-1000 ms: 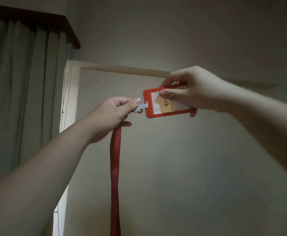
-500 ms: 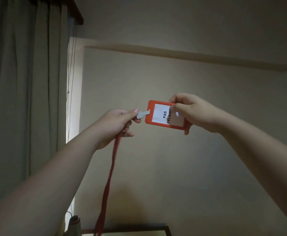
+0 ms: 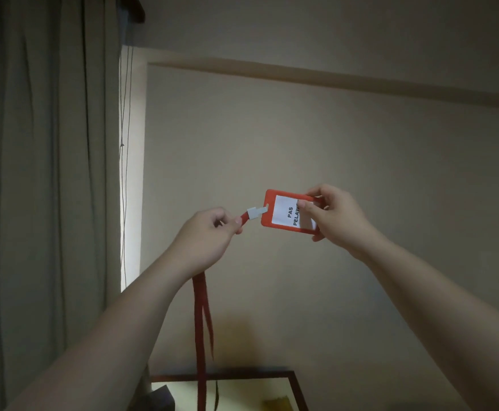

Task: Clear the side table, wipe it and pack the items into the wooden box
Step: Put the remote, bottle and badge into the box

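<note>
Badge holder [image 3: 289,213] held up in air above worktop [image 3: 297,384], right hand [image 3: 335,216] pinching its edge; left hand [image 3: 205,237] clamped on lanyard [image 3: 202,315] near clip [image 3: 254,212]. Risk: dangling strap snags worktop items; clip may slip out.

Red badge holder [image 3: 284,212], white paper insert: black capitals in two lines, turned sideways so as to read bottom to top. First line, to the left: "PAS". Second line, to the right: "PELAW", the rest covered by the thumb of the right hand [image 3: 334,218] pinching the holder. No other lettering, brand, number or sign legible on the holder, on the red lanyard [image 3: 202,321], or elsewhere in view.
</note>
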{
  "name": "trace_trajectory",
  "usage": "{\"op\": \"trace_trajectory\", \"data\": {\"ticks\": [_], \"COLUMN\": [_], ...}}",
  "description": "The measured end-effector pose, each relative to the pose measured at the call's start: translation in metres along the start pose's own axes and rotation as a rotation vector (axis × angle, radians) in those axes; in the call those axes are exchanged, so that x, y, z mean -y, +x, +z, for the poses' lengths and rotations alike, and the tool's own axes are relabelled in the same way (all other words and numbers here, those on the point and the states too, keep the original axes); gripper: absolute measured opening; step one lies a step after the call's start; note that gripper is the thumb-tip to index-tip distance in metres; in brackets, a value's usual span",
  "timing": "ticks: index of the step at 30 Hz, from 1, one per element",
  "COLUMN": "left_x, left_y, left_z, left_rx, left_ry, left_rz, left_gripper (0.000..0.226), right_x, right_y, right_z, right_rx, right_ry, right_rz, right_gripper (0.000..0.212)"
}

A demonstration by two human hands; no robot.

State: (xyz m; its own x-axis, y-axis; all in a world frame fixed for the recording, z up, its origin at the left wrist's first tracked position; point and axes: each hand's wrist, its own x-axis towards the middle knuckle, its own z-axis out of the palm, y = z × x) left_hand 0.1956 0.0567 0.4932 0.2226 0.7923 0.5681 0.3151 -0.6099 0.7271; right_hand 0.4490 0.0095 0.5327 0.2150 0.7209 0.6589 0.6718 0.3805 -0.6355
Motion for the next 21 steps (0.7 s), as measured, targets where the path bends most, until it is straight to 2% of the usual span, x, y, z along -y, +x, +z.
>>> {"op": "trace_trajectory", "data": {"ticks": [4, 8, 11, 13, 16, 19, 21], "left_x": [0.015, 0.04, 0.059, 0.065, 0.063, 0.047, 0.023], "left_y": [-0.01, -0.01, -0.014, -0.019, -0.014, 0.0, 0.01], "left_z": [0.013, 0.014, 0.014, 0.017, 0.019, 0.015, 0.004], "left_rx": [0.074, 0.075, 0.168, 0.278, 0.405, 0.46, 0.445], "left_ry": [0.088, 0.037, 0.01, -0.061, -0.102, -0.149, -0.063], "left_rz": [0.036, -0.002, 0.015, -0.007, -0.054, 0.042, 0.121], "left_gripper": [0.03, 0.027, 0.033, 0.038, 0.039, 0.018, 0.017], "right_x": [-0.008, -0.003, 0.003, 0.006, 0.011, 0.007, 0.001], "right_y": [-0.007, -0.012, -0.017, -0.023, -0.037, -0.05, -0.053], "right_z": [0.013, 0.016, 0.015, 0.014, 0.016, 0.022, 0.022], "right_rx": [0.022, 0.084, 0.136, 0.225, 0.443, 0.628, 0.745], "right_ry": [0.024, 0.331, 0.523, 0.61, 0.64, 0.589, 0.48], "right_rz": [0.057, 0.148, 0.206, 0.249, 0.285, 0.296, 0.326], "right_gripper": [0.003, 0.008, 0.011, 0.016, 0.029, 0.034, 0.031]}}
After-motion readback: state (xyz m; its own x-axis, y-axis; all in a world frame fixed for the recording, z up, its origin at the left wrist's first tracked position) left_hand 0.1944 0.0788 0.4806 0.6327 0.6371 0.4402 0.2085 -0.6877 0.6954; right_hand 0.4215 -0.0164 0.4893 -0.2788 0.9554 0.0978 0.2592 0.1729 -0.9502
